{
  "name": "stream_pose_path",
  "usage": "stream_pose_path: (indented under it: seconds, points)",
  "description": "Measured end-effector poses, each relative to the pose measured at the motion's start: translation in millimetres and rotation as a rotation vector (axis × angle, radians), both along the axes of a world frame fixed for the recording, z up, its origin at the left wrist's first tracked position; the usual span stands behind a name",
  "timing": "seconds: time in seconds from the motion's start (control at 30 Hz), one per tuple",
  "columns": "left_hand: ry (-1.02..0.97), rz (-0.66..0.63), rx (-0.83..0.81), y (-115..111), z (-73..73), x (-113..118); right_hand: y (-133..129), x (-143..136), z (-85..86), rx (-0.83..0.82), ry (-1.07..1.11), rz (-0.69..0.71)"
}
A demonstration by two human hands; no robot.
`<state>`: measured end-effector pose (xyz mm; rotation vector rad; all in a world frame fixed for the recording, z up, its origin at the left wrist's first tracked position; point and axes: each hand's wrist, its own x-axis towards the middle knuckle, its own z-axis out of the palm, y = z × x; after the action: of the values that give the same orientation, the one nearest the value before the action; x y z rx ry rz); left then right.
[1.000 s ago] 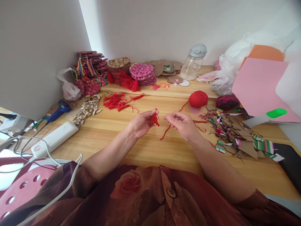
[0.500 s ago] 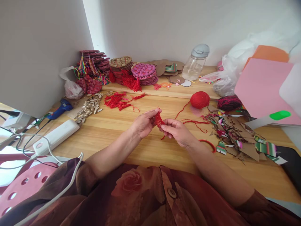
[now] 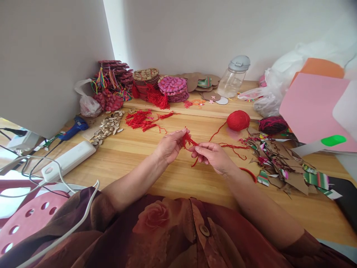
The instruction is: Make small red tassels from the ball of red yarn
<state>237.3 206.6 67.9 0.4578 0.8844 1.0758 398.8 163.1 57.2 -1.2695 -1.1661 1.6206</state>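
Between my hands, above the middle of the table, a small red yarn tassel [image 3: 189, 140] is stretched. My left hand [image 3: 172, 146] pinches its upper end between thumb and fingers. At the other end, my right hand [image 3: 209, 152] pinches the strands. Behind them to the right sits a ball of red yarn [image 3: 238, 120], a strand trailing from it toward my hands. A heap of red tassels [image 3: 139, 120] lies at the back left. Loose red strands [image 3: 232, 146] rest right of my right hand.
Cardboard scraps [image 3: 287, 167] are piled at the right. Pistachio-like shells [image 3: 110, 124], a blue glue gun [image 3: 74, 128] and a white power strip [image 3: 69, 160] lie at the left. Along the back stand stacked pink coasters [image 3: 173, 88] and a clear bottle [image 3: 233, 78].
My right hand has moved slightly right, away from my left. The tassel strands between them now look drawn out and spread, where they were bunched before. The view has shifted slightly.
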Motion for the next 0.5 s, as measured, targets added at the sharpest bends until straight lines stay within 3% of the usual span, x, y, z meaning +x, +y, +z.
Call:
stream_pose_path:
  seconds: [0.2,0.4,0.5]
  points:
    - [-0.005,-0.020,0.007,-0.7,0.9,-0.9,-0.7,-0.5,-0.3,0.049,-0.073,0.019]
    - [0.132,-0.026,0.035,-0.8,-4.5,-1.7,3.3,3.4,2.3,0.191,-0.158,-0.200]
    - [0.193,-0.052,0.040,-3.3,-4.6,0.9,3.6,4.7,4.4,0.212,-0.136,-0.215]
